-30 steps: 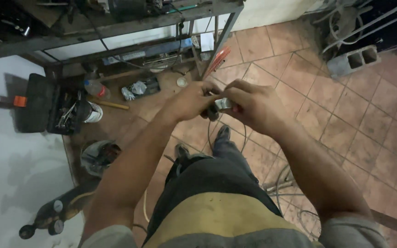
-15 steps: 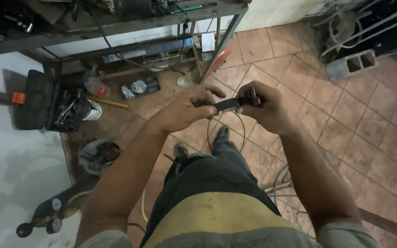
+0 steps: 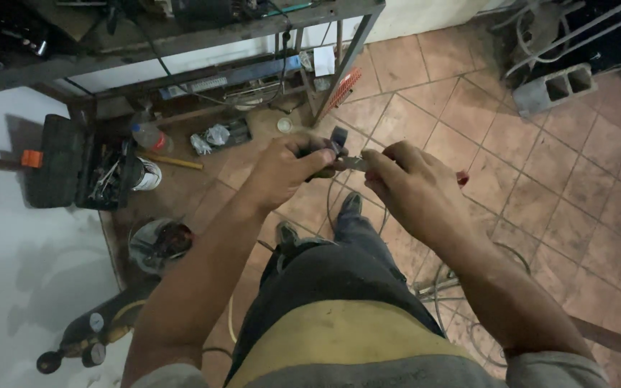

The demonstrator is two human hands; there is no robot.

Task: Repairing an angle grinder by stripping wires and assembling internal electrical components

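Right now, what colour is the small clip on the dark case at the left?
Orange; the clip on the case shows best in the head view.

Mostly hidden in my grip

My left hand (image 3: pixel 289 167) covers the dark tool (image 3: pixel 337 140); my right hand (image 3: pixel 412 188) hides its thin metal tip (image 3: pixel 356 162).

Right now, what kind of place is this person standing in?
Probably a repair workshop. An open toolbox lies on the tiled floor, a cluttered metal workbench stands above it, and a gas cylinder with gauges sits nearby.
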